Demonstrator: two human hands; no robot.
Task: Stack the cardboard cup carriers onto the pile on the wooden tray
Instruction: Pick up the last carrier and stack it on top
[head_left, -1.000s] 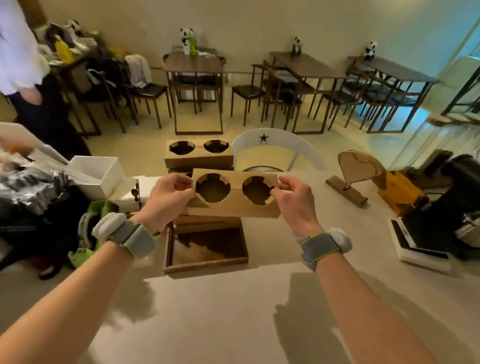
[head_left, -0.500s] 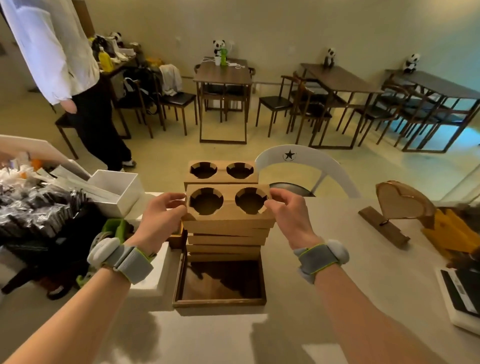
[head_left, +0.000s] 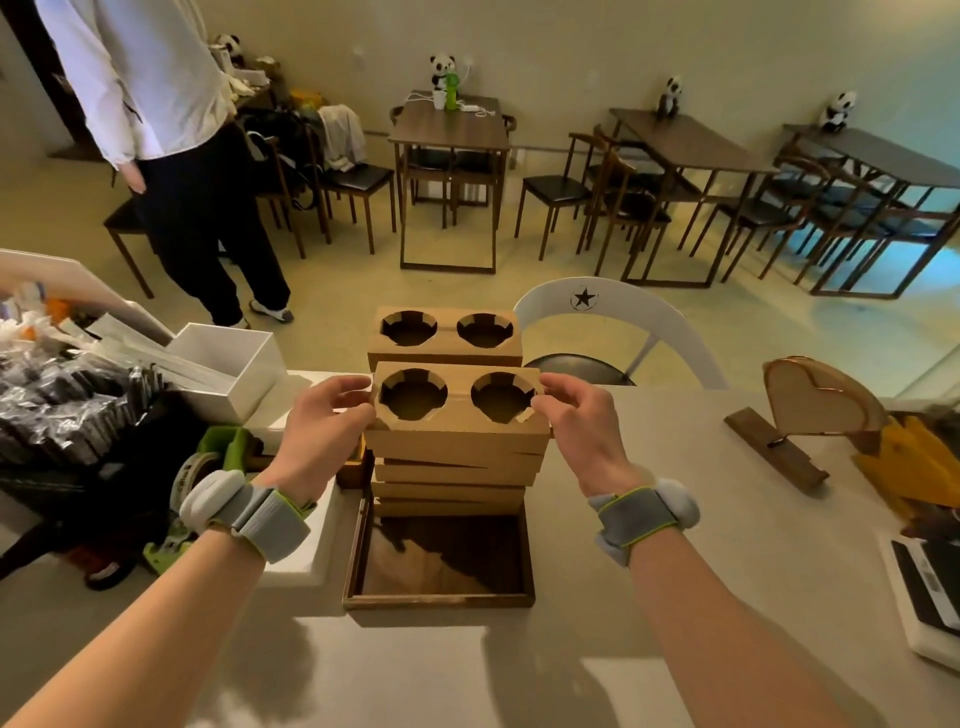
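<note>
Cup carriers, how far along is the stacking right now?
Done: several carriers are already piled at the far end of the wooden tray. In hand: the left hand and right hand pinch the ends of the top carrier on that pile. Left: letting go, and another carrier sits behind.

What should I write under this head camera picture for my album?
Both hands, left hand and right hand, set a cardboard cup carrier atop the pile on the wooden tray.

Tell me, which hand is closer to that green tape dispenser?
Left. The left hand is just right of the tape dispenser; the right hand is across the carrier pile.
</note>
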